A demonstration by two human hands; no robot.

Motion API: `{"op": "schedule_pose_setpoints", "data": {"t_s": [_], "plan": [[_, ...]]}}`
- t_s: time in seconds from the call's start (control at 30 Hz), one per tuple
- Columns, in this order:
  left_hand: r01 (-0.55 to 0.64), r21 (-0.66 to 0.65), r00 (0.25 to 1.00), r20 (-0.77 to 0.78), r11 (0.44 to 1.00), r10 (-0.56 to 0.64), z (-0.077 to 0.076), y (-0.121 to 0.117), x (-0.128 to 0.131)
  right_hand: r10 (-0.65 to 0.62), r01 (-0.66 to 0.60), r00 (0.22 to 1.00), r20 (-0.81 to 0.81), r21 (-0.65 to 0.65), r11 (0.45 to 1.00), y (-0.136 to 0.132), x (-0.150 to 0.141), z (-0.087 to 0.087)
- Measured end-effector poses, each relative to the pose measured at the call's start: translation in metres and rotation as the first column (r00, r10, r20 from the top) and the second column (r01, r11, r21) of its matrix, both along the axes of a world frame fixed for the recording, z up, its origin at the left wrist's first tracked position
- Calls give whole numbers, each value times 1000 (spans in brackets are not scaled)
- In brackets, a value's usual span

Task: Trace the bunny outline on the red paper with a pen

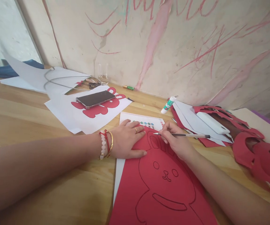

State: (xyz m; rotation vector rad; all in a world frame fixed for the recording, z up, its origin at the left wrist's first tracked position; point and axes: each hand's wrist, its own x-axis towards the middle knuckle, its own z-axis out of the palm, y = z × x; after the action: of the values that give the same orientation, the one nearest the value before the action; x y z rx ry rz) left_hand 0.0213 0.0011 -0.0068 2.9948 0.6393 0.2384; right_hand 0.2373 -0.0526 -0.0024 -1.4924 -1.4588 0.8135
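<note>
A sheet of red paper (130,193) lies in front of me, bearing a black line drawing of a rabbit with ears, eyes, nose, mouth and a band below the head. White printed paper (123,118) shows from under its top and left edges. My left hand (125,140) rests flat on the sheet's upper left, fingers spread. In my right hand (176,137) a slim pen (193,135) is pinched between thumb and fingers. Its tip is at the drawn ear on the left; the hand partly covers the other ear.
A phone (96,98) lies on a red rabbit cutout (90,112) upon white paper. Behind are a cable (64,76) and a glass (103,76). A glue stick (168,104) stands near the wall. Red paper scraps (245,150) and a white device (212,122) lie right.
</note>
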Motion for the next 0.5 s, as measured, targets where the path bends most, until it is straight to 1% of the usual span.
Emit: {"op": "schedule_pose_setpoints", "data": {"t_s": [0.17,0.33,0.5], "plan": [[-4,-12,996,84,1000,5,-4,0,0,64,-66,993,98,11,998,4,-5,-4],[-18,-7,997,81,1000,18,-5,-1,-1,36,-40,979,202,17,999,3,-9,-4],[-15,-17,997,73,1000,16,-4,-1,0,28,-40,966,256,43,998,2,-9,-3]]}}
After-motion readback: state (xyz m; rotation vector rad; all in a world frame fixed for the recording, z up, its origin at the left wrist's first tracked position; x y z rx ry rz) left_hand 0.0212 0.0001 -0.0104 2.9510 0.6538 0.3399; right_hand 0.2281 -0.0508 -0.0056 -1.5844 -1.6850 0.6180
